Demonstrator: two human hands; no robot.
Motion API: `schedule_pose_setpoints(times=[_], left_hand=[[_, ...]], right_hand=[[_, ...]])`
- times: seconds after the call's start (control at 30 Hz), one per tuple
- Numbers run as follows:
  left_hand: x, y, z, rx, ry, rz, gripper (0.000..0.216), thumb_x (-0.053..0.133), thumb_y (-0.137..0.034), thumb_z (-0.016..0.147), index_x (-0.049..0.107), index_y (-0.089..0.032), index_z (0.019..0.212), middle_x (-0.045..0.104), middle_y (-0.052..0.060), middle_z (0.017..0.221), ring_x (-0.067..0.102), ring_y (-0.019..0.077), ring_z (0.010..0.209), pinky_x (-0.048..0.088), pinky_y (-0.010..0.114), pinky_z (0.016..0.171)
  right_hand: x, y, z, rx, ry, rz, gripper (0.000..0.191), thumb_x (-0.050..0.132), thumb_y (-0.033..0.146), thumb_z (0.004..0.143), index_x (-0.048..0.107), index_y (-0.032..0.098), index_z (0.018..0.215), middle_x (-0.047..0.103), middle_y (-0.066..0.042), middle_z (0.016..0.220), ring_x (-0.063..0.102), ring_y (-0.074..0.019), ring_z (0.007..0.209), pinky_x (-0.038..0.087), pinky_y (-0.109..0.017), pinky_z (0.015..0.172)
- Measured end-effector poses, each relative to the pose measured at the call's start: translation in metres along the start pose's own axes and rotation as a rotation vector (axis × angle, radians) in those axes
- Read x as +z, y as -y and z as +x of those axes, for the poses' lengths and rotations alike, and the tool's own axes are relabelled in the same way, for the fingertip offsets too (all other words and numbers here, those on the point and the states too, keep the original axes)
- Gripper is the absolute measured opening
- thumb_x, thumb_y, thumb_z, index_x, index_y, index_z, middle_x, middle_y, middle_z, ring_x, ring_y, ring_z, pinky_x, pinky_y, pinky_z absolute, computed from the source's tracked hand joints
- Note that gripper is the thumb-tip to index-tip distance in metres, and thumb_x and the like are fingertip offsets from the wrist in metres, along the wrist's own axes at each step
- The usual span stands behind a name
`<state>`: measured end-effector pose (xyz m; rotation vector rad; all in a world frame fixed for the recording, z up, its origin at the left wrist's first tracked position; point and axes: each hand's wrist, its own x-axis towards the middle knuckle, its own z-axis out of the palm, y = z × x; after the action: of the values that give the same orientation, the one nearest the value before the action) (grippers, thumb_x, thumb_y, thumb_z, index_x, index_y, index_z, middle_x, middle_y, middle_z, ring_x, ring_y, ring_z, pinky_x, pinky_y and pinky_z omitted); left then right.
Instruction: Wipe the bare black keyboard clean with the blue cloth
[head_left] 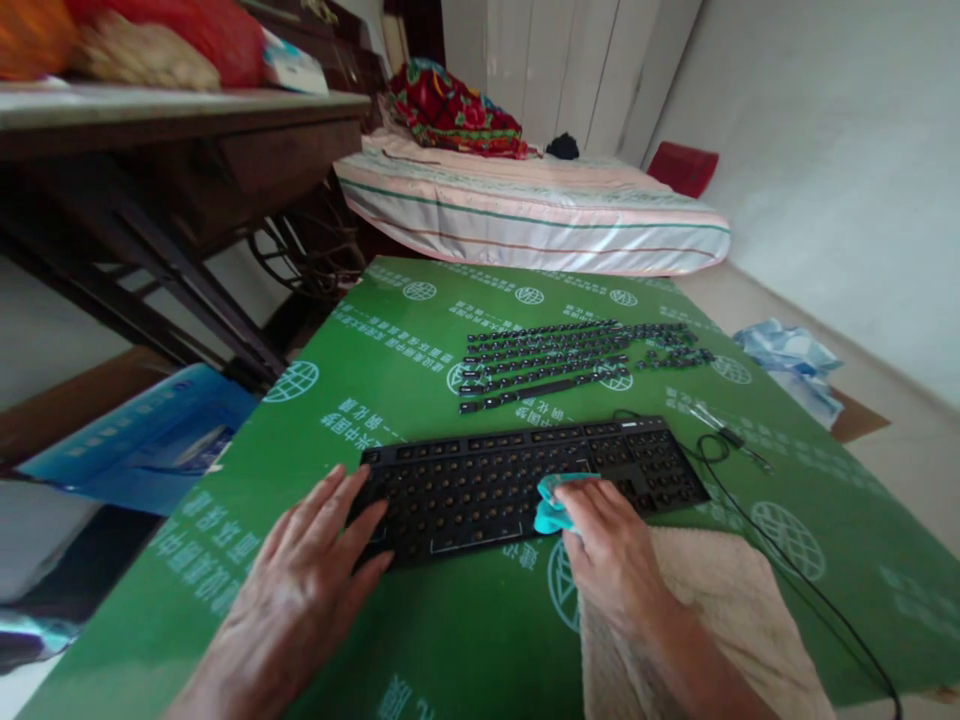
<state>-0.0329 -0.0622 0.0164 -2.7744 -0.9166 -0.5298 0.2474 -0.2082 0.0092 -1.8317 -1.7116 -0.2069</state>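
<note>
A black keyboard [480, 480] with its keycaps off lies on the green table, bare key posts showing. My left hand [319, 545] rests at its left end, fingers apart over the edge. Bunched in the fingers of my right hand [611, 540] is a teal cloth [553, 505], pressed against the keyboard right of its middle. Behind the keyboard, the loose black keycaps [540, 365] are laid out in rows. A beige towel [712, 610] lies under my right forearm.
Slim metal tools [724, 432] lie right of the keyboard, beside its black cable [795, 570]. The green tabletop [405, 350] reaches toward a bed [540, 215]. A dark wooden desk [247, 150] stands at the left. Crumpled plastic [787, 350] sits on the floor at right.
</note>
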Motion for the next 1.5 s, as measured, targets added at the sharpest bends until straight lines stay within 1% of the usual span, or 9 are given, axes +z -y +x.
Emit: schedule_pose_setpoints(times=[0.07,0.23,0.47,0.6,0.73,0.93,1.07,1.27,1.5], left_hand=[[0.004,-0.023,-0.017,0.034,-0.1,0.01,0.039,0.049,-0.041,0.084,0.06,-0.019,0.114,0.053,0.016,0.134,0.046,0.0332,0.127,0.05,0.047,0.092],[0.018,-0.051,-0.036,-0.034,-0.109,0.018,0.051,0.049,-0.04,0.084,0.045,-0.019,0.13,0.058,0.015,0.128,0.053,0.0329,0.12,0.049,0.051,0.092],[0.018,-0.05,-0.034,-0.073,-0.088,-0.056,0.051,0.05,-0.037,0.085,0.043,-0.021,0.133,0.056,0.013,0.132,0.051,0.0307,0.123,0.05,0.048,0.094],[0.017,-0.051,-0.035,-0.091,-0.081,-0.09,0.052,0.053,-0.035,0.084,0.043,-0.02,0.134,0.054,0.012,0.134,0.048,0.0309,0.126,0.05,0.049,0.096],[0.015,-0.051,-0.037,-0.108,-0.02,-0.106,0.053,0.055,-0.035,0.083,0.043,-0.021,0.133,0.05,0.012,0.138,0.045,0.0307,0.129,0.048,0.05,0.099],[0.013,-0.054,-0.036,-0.129,-0.054,-0.124,0.048,0.054,-0.034,0.084,0.046,-0.023,0.13,0.054,0.011,0.134,0.048,0.0303,0.126,0.05,0.049,0.098],[0.012,-0.059,-0.033,-0.136,-0.09,-0.127,0.044,0.054,-0.034,0.085,0.049,-0.02,0.127,0.056,0.013,0.131,0.049,0.0306,0.125,0.052,0.049,0.094],[0.008,-0.062,-0.03,-0.14,-0.093,-0.14,0.04,0.053,-0.032,0.086,0.051,-0.019,0.124,0.057,0.013,0.13,0.049,0.0291,0.125,0.051,0.048,0.096],[0.009,-0.062,-0.031,-0.157,-0.084,-0.166,0.04,0.054,-0.032,0.085,0.052,-0.019,0.123,0.057,0.012,0.131,0.048,0.0293,0.127,0.05,0.049,0.097]], right_hand=[[0.002,0.004,-0.003,-0.041,0.022,0.001,0.035,0.044,0.002,0.078,0.061,0.015,0.105,0.068,-0.011,0.096,0.056,-0.0235,0.096,0.049,-0.039,0.085],[-0.003,0.0,-0.004,-0.101,0.05,0.018,0.038,0.043,0.001,0.078,0.059,0.016,0.109,0.067,-0.01,0.1,0.055,-0.0235,0.099,0.048,-0.039,0.086],[-0.012,-0.016,-0.002,-0.148,0.107,0.11,0.036,0.041,-0.003,0.078,0.061,0.018,0.1,0.068,-0.007,0.092,0.057,-0.0207,0.093,0.05,-0.035,0.082],[-0.016,-0.019,0.004,-0.08,0.092,0.165,0.04,0.039,-0.005,0.073,0.061,0.018,0.098,0.067,-0.007,0.09,0.057,-0.0199,0.09,0.051,-0.033,0.078],[-0.009,-0.011,0.019,-0.024,0.042,0.189,0.039,0.04,-0.004,0.074,0.062,0.018,0.097,0.068,-0.007,0.09,0.057,-0.0193,0.088,0.049,-0.032,0.075],[0.002,0.001,0.035,-0.074,0.185,0.02,0.026,0.047,0.0,0.077,0.062,0.019,0.087,0.066,-0.006,0.08,0.054,-0.0204,0.08,0.045,-0.031,0.073],[-0.003,-0.001,0.036,-0.074,0.24,-0.03,0.029,0.046,-0.002,0.077,0.061,0.019,0.09,0.066,-0.005,0.08,0.054,-0.0204,0.082,0.044,-0.03,0.075],[0.001,0.005,0.033,-0.041,0.219,-0.143,0.024,0.049,-0.001,0.076,0.061,0.018,0.087,0.065,-0.007,0.078,0.053,-0.0227,0.08,0.041,-0.032,0.071],[0.008,0.006,0.037,-0.082,0.211,-0.1,0.026,0.047,-0.002,0.074,0.061,0.019,0.082,0.064,-0.005,0.077,0.052,-0.0208,0.08,0.04,-0.029,0.07]])
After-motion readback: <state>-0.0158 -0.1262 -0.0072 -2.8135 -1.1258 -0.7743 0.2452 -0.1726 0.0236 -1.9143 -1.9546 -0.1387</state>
